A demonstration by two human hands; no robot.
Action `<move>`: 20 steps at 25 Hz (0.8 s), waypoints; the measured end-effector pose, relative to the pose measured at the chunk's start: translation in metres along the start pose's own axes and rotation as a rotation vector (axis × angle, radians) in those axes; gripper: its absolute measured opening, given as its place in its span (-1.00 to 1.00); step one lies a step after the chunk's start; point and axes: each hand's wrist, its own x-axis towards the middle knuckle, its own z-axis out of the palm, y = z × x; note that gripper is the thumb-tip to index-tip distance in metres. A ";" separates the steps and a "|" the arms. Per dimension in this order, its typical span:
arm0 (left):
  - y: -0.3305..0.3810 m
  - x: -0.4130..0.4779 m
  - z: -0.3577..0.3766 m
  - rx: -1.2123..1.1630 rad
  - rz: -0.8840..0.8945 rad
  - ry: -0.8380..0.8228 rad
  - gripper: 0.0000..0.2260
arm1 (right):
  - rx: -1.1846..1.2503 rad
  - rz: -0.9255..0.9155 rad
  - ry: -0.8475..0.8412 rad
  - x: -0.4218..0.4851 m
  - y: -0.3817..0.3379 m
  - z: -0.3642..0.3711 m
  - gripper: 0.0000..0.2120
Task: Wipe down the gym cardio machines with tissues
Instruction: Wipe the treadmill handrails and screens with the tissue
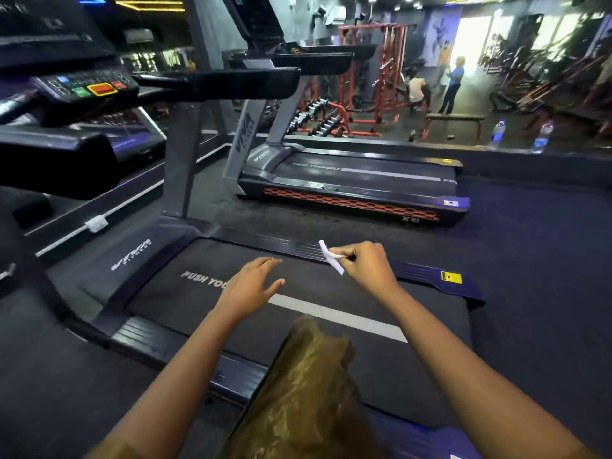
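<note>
The right hand (366, 268) pinches a folded white tissue (331, 260) between thumb and curled fingers, at the ribbed right side rail (291, 247) of the near treadmill (165, 293). The left hand (250, 288) hovers over the belt, fingers straight and spread, holding nothing. Belt lettering reads "PUSH YO", the rest hidden; the blurred motor-cover logo (130, 255) may read "VIVA FITNESS"

White "PUSH YO" on the near treadmill belt (185, 293), the rest hidden behind the left hand (246, 286), slanted logo apparently "VIVA FITNESS" on its motor cover (132, 255), "X" marking on the far treadmill's side rail (410, 219), yellow sticker (451, 277) with unreadable print
</note>
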 end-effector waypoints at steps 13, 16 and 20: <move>-0.077 0.222 -0.003 0.031 -0.351 -0.064 -0.53 | -0.109 -0.209 -0.296 0.285 0.026 0.046 -0.68; -0.090 0.258 -0.046 0.003 -0.523 -0.151 -0.54 | -0.078 -0.240 -0.446 0.362 -0.011 0.043 -0.63; -0.095 0.261 -0.115 -0.025 -0.650 -0.104 -0.54 | -0.018 -0.326 -0.534 0.414 -0.082 0.029 -0.65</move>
